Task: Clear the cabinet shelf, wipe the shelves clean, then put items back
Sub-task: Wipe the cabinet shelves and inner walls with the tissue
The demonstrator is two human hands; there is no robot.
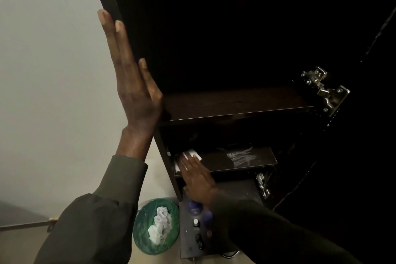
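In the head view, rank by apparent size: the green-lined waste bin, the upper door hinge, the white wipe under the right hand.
1. waste bin, largest.
2. upper door hinge.
3. white wipe, smallest as seen, though the right hand covers part of it, so its rank against the hinge is unsure.

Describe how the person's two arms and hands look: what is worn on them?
Both arms are covered by long, dark olive-green sleeves. The left sleeve ends in a snug cuff just below the wrist. The right sleeve reaches the wrist too. The left hand and right hand are bare: no gloves, rings or watch are visible.
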